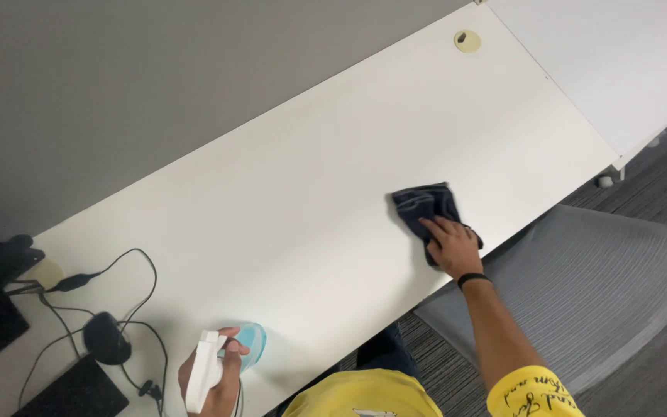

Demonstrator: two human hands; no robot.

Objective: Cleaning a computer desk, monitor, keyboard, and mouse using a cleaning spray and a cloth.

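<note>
My right hand [452, 245] presses flat on a dark blue cloth [424, 202] lying on the white desk [310, 177], near the desk's front edge. A black band circles that wrist. My left hand [221, 374] grips a spray bottle [229, 357] with a white trigger head and a pale blue body, held just above the desk at the lower left. My yellow sleeve shows at the bottom.
A black mouse [106, 337] and tangled black cables [137, 270] lie at the left, beside a dark flat device [75, 392]. A grey mesh chair [588, 286] stands right of the desk. A round cable grommet [467, 40] sits far back. A second white desk [619, 54] adjoins.
</note>
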